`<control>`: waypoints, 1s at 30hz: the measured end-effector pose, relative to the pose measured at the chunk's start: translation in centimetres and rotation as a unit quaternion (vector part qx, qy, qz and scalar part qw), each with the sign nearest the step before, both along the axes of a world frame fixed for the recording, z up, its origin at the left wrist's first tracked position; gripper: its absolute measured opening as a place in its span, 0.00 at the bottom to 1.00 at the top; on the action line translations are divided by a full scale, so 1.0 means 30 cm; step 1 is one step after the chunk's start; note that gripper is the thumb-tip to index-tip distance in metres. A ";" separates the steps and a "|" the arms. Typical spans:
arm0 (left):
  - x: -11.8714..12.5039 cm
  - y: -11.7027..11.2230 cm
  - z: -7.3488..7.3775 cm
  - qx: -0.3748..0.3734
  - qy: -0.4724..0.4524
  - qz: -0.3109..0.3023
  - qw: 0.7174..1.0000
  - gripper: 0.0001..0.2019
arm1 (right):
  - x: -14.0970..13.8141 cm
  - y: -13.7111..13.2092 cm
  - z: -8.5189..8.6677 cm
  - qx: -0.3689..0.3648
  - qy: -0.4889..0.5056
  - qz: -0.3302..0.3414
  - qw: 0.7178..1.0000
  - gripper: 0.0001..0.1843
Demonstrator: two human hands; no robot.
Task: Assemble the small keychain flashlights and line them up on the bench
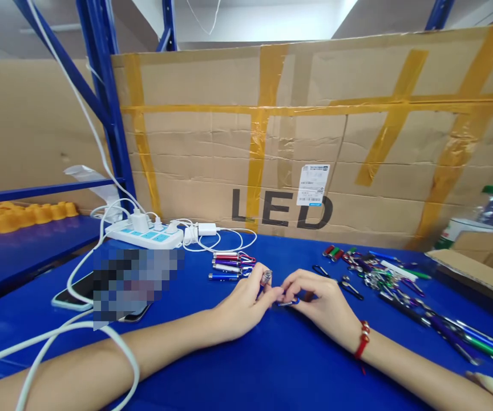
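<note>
My left hand is closed around a small metal flashlight; its silver end sticks up above the fingers and the rest is hidden. My right hand, with a red bracelet at the wrist, pinches a blue carabiner clip. The fingertips of both hands meet or nearly meet over the blue table. Whether the clip is joined to the flashlight is hidden by the fingers. Just behind my left hand lies a row of several keychain flashlights in red, purple, silver and blue, with clips at their right ends.
Loose clips, rings and flashlight parts are spread at the right, beside an open cardboard box and a bottle. A power strip, white cables and phones lie left. One cable loops over my left forearm. A large carton stands behind.
</note>
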State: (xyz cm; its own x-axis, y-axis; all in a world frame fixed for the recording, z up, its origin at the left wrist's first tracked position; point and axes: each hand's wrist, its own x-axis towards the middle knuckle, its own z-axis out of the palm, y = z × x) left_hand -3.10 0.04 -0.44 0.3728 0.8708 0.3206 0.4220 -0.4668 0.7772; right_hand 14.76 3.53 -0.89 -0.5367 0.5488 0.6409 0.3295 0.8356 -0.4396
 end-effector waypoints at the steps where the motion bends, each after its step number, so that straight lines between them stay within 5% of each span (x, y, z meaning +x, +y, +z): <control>1: 0.000 0.002 -0.003 0.003 -0.003 0.006 1.000 0.06 | -0.010 0.005 -0.003 0.003 -0.003 0.000 1.000 0.10; 12: -0.003 0.004 0.001 -0.014 0.015 0.155 0.988 0.05 | -0.109 0.087 -0.006 0.027 0.065 -0.008 0.997 0.14; 21: -0.008 0.025 -0.006 -0.036 -0.004 0.077 0.996 0.07 | -0.094 0.081 -0.001 0.023 0.101 0.016 0.994 0.18; 30: -0.005 0.013 0.011 -0.069 -0.023 0.079 0.994 0.05 | -0.091 0.077 -0.012 0.000 0.091 0.040 0.995 0.14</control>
State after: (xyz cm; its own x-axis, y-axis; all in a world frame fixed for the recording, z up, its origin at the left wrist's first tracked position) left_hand -3.25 0.43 -0.11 0.2157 0.9543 0.2070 0.4442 -0.2847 0.8495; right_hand 12.04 5.86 -1.24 -0.4542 0.5093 0.7310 0.1767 0.8557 -0.4864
